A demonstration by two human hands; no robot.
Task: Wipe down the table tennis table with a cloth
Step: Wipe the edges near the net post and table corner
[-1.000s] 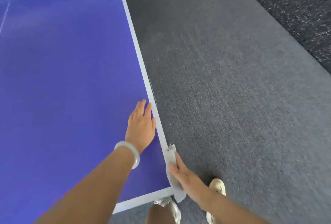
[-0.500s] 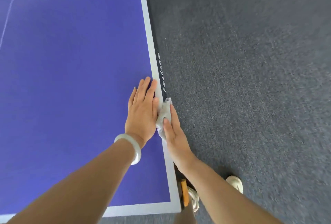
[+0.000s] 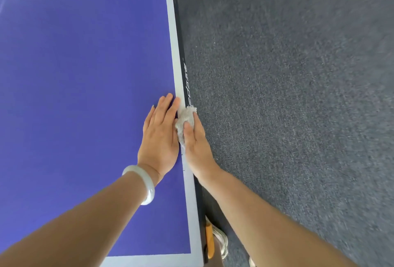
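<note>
The blue table tennis table (image 3: pixel 74 74) fills the left of the view, with a white line along its right edge (image 3: pixel 178 64). My left hand (image 3: pixel 160 136) lies flat on the blue top beside that line, fingers straight, a pale bangle on the wrist. My right hand (image 3: pixel 197 145) holds a crumpled grey-white cloth (image 3: pixel 185 118) against the table's side edge, thumb on top of the cloth and fingers down the dark side rim. The two hands sit side by side, almost touching.
Dark grey carpet (image 3: pixel 287 96) covers the floor to the right of the table. The table's near right corner (image 3: pixel 196 260) is at the bottom. Below it show a light shoe (image 3: pixel 221 243) and an orange part (image 3: pixel 210 243) under the table edge.
My right hand slid the cloth along the side edge from the near corner up level with my left hand. The left hand stayed flat on the top.
</note>
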